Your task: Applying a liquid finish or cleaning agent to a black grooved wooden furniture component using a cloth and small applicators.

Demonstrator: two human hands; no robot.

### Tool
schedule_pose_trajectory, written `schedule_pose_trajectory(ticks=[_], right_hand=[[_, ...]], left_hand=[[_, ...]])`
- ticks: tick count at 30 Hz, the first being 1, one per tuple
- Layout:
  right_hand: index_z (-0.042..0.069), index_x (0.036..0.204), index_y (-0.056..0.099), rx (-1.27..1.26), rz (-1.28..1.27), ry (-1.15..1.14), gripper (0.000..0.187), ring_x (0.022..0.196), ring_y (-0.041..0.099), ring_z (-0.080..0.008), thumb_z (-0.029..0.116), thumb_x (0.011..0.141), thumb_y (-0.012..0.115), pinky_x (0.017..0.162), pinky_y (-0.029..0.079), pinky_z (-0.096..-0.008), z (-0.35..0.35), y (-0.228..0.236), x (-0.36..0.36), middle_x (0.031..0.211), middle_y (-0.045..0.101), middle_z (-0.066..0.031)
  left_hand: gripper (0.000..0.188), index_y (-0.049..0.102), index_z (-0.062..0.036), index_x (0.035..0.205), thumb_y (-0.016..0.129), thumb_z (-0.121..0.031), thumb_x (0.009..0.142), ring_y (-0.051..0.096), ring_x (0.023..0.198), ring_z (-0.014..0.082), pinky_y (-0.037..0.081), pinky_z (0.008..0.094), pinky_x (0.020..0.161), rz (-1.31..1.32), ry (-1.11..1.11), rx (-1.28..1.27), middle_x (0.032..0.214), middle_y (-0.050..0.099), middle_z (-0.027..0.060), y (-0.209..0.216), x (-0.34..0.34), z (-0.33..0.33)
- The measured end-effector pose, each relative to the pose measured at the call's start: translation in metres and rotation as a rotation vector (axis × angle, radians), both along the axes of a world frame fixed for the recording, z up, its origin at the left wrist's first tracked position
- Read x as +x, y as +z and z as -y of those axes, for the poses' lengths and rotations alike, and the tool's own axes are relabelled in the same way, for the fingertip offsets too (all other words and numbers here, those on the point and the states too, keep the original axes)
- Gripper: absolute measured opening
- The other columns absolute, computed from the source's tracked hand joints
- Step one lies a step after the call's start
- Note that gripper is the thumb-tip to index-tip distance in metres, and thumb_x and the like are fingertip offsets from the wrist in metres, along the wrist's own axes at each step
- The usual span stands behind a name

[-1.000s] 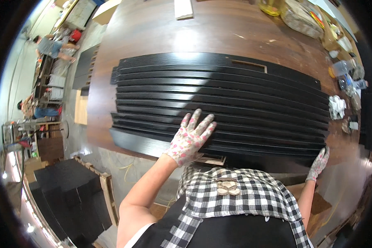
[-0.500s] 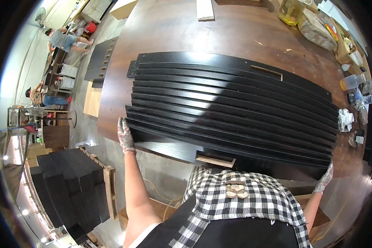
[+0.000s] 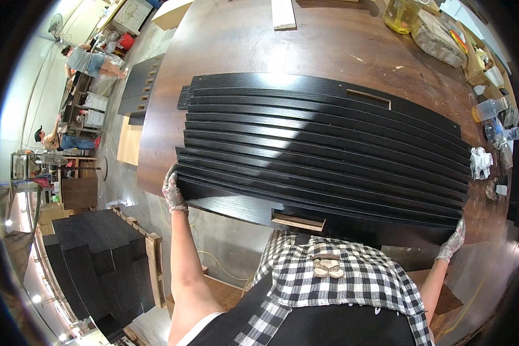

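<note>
A row of long black wooden boards [image 3: 305, 135] lies overlapping like steps across the brown table. The nearest black board [image 3: 230, 206], with a rectangular slot [image 3: 299, 220], overhangs the table's near edge in front of my apron. My left hand [image 3: 174, 190], in a patterned thin glove, is closed round the left end of this board, fingertips bent over its corner. At its right end my right hand [image 3: 452, 241], gloved alike, grips the corner; part of its fingers is hidden behind the board. The farthest board has a similar slot [image 3: 368, 99].
The brown table [image 3: 236, 43] carries a white strip [image 3: 283, 14] at the back, and a jar [image 3: 401, 16], a stone-like block [image 3: 438, 43], bottles [image 3: 490, 109] and a crumpled white cloth [image 3: 481, 163] on the right. Stacked black boards [image 3: 101, 259] stand on a pallet at lower left. Two people work far left.
My left fingers, stretched out before, have bent round the board's end. The nearest board has shifted slightly away from me, and my right hand has moved up a little with it.
</note>
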State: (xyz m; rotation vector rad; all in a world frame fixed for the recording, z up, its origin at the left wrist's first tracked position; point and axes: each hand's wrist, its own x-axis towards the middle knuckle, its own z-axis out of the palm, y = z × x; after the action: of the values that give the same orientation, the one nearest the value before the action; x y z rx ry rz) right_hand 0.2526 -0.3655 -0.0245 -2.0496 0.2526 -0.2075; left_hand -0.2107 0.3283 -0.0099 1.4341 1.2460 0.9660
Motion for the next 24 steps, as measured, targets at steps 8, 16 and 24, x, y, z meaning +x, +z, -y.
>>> schedule_pose_trajectory(ticks=[8, 16, 24], right_hand=[[-0.006, 0.123, 0.055, 0.033, 0.041, -0.042, 0.042, 0.116, 0.051, -0.0216, 0.023, 0.093, 0.052, 0.103, 0.034, -0.032, -0.012, -0.005, 0.032, 0.127, 0.056, -0.0135], [-0.002, 0.132, 0.047, -0.073, -0.044, 0.019, 0.045, 0.12, 0.047, -0.0187, 0.028, 0.098, 0.044, 0.105, 0.032, -0.0296, 0.0, -0.011, 0.018, 0.133, 0.052, -0.0099], [-0.003, 0.137, 0.04, 0.292, -0.028, -0.02, 0.049, 0.131, 0.038, -0.0205, 0.029, 0.099, 0.039, 0.111, 0.024, -0.032, 0.008, -0.021, 0.046, 0.142, 0.042, -0.0124]], left_hand=[[0.035, 0.059, 0.0017, 0.119, 0.049, -0.019, 0.092, 0.055, 0.108, 0.0184, 0.04, 0.0305, 0.097, 0.011, -0.031, 0.119, 0.117, 0.061, 0.0083, -0.017, 0.012, -0.019], [0.037, 0.054, 0.0009, 0.126, 0.05, -0.018, 0.095, 0.053, 0.113, 0.0174, 0.039, 0.0296, 0.099, -0.166, -0.048, 0.114, 0.124, 0.058, 0.0104, -0.001, 0.03, 0.0], [0.052, 0.039, -0.0006, 0.139, 0.031, -0.035, 0.101, 0.048, 0.122, 0.0233, 0.032, 0.0338, 0.106, -0.064, -0.199, -0.119, 0.137, 0.048, 0.0122, -0.004, 0.013, -0.066]])
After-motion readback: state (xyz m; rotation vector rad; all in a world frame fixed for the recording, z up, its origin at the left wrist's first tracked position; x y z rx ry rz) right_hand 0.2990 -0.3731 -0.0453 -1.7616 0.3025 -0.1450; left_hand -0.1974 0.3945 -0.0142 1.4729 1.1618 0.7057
